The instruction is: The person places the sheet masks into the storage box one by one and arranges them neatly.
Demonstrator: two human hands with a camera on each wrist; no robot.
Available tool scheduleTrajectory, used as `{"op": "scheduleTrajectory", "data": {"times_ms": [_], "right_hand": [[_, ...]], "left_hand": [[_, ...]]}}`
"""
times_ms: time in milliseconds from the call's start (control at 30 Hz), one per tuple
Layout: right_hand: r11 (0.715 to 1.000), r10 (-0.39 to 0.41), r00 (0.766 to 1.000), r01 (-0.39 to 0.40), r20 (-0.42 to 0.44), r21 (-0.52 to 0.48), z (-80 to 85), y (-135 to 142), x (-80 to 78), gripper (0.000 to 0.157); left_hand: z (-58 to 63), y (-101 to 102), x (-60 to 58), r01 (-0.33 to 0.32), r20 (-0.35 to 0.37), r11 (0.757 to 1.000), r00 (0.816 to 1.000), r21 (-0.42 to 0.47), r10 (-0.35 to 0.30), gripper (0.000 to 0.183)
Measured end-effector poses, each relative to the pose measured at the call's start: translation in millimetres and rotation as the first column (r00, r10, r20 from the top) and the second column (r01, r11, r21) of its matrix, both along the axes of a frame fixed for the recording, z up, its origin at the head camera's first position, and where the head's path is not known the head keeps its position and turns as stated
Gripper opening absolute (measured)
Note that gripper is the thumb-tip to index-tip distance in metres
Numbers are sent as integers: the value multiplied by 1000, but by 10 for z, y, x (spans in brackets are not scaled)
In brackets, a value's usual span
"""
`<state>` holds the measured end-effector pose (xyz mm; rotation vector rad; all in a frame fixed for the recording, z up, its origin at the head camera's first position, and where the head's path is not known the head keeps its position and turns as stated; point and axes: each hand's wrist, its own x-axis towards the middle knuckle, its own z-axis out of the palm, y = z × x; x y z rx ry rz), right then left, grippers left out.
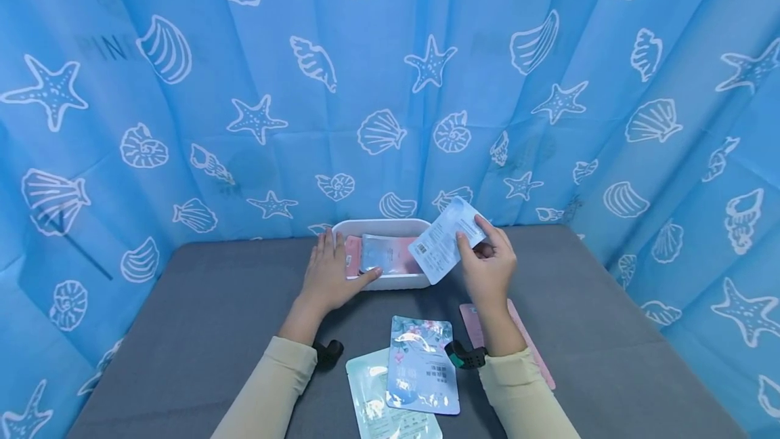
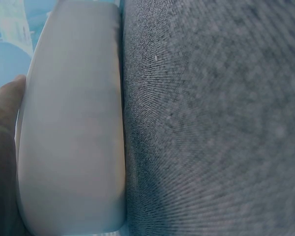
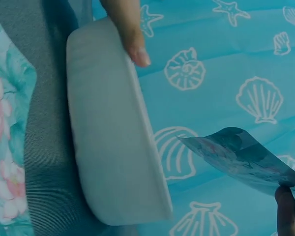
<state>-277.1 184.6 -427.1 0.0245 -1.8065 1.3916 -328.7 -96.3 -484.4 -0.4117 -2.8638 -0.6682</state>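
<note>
My right hand (image 1: 492,266) pinches a light blue facial mask packet (image 1: 447,239) between thumb and fingers. It tilts over the right end of a white plastic bin (image 1: 396,282), its printed side with a barcode toward me. In the right wrist view the packet (image 3: 241,157) shows beyond the bin, bent slightly, with fingertips at its lower corner. My left hand (image 1: 329,273) rests across the left end of the bin, fingers extended and thumb over the front rim. Inside the bin lie a blue-and-pink packet (image 1: 386,255) and a pink packet (image 1: 353,256), partly covered.
On the grey table (image 1: 231,330), a flowered blue packet (image 1: 423,374) overlaps a pale green packet (image 1: 372,391) in front of the bin. A pink packet (image 1: 530,341) lies partly under my right forearm. Behind the table hangs a blue shell-print curtain (image 1: 365,87).
</note>
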Motion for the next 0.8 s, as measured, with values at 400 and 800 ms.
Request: {"op": "scheduleTrajectory", "data": {"times_ms": [400, 800], "right_hand": [[996, -85, 995, 86, 58, -18, -104, 73, -52, 44], [995, -92, 976, 98, 196, -20, -234, 57, -69, 46]], "left_hand": [[23, 2, -22, -3, 3, 1000, 1000, -11, 3, 126], [14, 2, 1, -9, 26, 1000, 1000, -9, 9, 126]]}}
